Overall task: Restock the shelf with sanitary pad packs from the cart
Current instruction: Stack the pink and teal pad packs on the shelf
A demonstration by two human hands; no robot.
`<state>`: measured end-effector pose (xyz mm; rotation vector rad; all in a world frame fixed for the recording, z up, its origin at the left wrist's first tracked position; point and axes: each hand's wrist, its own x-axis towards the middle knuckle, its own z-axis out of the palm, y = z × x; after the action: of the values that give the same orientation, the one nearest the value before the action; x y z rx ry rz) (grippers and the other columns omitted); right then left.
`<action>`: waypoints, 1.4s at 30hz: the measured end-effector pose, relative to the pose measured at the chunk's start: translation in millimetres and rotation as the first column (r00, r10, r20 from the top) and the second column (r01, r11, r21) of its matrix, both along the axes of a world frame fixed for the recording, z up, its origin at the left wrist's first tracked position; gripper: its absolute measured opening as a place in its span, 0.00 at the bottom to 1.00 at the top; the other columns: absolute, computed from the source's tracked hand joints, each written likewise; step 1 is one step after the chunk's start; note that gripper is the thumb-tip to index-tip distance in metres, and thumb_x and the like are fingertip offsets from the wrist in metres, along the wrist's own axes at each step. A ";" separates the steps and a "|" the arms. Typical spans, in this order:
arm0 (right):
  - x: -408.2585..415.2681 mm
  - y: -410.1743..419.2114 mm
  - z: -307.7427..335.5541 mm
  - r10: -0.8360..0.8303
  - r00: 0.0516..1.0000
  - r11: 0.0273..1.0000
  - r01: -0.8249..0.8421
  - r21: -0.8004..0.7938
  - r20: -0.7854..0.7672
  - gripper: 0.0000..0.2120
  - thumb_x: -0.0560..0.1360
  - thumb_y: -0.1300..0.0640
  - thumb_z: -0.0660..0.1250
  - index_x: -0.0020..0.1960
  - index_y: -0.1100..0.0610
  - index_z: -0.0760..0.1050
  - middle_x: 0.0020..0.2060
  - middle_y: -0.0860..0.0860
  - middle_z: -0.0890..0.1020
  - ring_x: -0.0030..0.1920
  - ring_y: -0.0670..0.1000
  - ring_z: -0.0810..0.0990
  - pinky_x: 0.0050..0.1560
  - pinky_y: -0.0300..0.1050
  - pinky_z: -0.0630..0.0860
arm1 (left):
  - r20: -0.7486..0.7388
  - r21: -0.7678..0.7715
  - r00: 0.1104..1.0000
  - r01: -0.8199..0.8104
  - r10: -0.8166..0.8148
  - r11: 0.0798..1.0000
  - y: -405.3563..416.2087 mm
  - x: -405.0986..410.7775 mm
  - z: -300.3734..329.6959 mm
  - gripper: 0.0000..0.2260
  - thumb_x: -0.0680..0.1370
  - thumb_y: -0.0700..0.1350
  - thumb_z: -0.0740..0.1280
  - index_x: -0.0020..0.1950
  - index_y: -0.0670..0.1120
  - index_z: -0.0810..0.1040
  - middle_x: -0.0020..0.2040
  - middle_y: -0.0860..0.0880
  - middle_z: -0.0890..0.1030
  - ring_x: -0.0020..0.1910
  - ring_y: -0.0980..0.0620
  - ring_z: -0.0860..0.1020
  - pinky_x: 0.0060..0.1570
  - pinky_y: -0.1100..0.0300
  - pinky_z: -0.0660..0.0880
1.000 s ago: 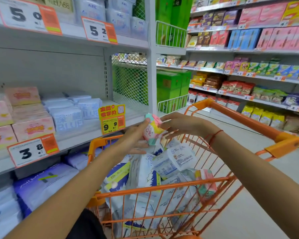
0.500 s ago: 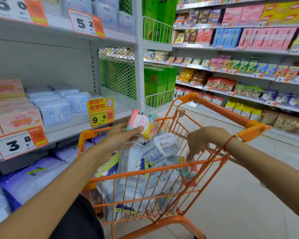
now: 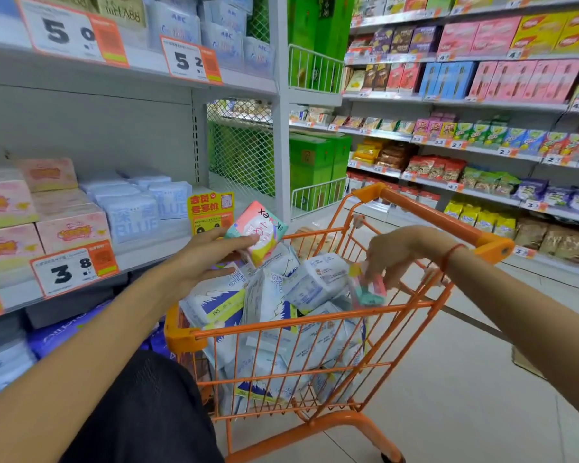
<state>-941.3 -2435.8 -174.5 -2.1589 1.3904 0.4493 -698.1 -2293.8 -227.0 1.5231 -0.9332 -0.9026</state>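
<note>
Since half a second ago, the right hand [image 3: 393,253] has dipped into the orange wire cart [image 3: 315,317] and now pinches a blurred pink-and-teal soft pack [image 3: 368,289] at the cart's 3 o'clock side. The left hand [image 3: 211,253] still grips the pink, teal and yellow plastic pad pack [image 3: 258,230] above the cart's 11 o'clock corner, beside the grey metal shelf [image 3: 147,252]. White-and-blue pad packs [image 3: 268,295] fill the cart.
</note>
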 end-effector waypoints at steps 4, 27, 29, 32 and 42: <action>11.0 21.2 46.4 0.069 0.913 0.998 -0.057 -0.042 0.401 0.10 0.73 0.63 0.70 0.53 0.62 0.74 0.46 0.58 0.83 0.45 0.52 0.83 0.45 0.42 0.82 | 0.003 -0.026 1.000 -0.006 0.006 1.000 10.4 8.7 5.1 0.26 0.71 0.51 0.74 0.67 0.51 0.72 0.56 0.49 0.82 0.56 0.53 0.80 0.46 0.61 0.78; 386.7 201.0 16.4 -0.024 0.319 0.464 -0.836 0.293 0.947 0.36 0.61 0.72 0.75 0.67 0.62 0.69 0.63 0.61 0.77 0.63 0.60 0.76 0.66 0.56 0.71 | -0.167 -0.203 0.754 -0.657 0.636 0.726 263.1 240.3 49.5 0.06 0.73 0.44 0.71 0.48 0.50 0.76 0.43 0.54 0.81 0.45 0.55 0.78 0.51 0.60 0.76; 405.6 211.9 17.0 -0.008 0.293 0.561 -0.790 0.246 0.956 0.31 0.66 0.77 0.69 0.65 0.58 0.71 0.57 0.57 0.81 0.55 0.55 0.82 0.58 0.50 0.78 | -0.167 -0.196 0.754 -0.657 0.635 0.728 268.9 256.4 48.6 0.06 0.74 0.45 0.71 0.48 0.51 0.77 0.45 0.53 0.81 0.48 0.54 0.79 0.54 0.59 0.76; 424.7 219.9 22.0 -0.033 0.276 0.643 -0.730 0.232 0.961 0.20 0.70 0.71 0.69 0.58 0.55 0.76 0.46 0.53 0.84 0.41 0.48 0.84 0.38 0.37 0.80 | -0.138 -0.186 0.772 -0.635 0.620 0.749 270.3 276.9 44.5 0.12 0.72 0.48 0.73 0.54 0.53 0.77 0.51 0.52 0.83 0.53 0.53 0.79 0.56 0.58 0.76; 484.6 201.1 47.3 0.002 0.425 0.753 -0.596 0.278 0.905 0.18 0.61 0.45 0.72 0.44 0.55 0.79 0.35 0.51 0.81 0.31 0.46 0.75 0.32 0.37 0.66 | -0.094 -0.147 0.802 -0.597 0.589 0.789 259.6 347.0 45.1 0.16 0.70 0.53 0.72 0.55 0.48 0.81 0.49 0.53 0.85 0.53 0.55 0.80 0.55 0.59 0.74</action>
<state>-456.7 -2234.7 -127.2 -1.6528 0.1665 -0.1507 -351.1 -2034.3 -181.9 1.5079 -0.4262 -0.3806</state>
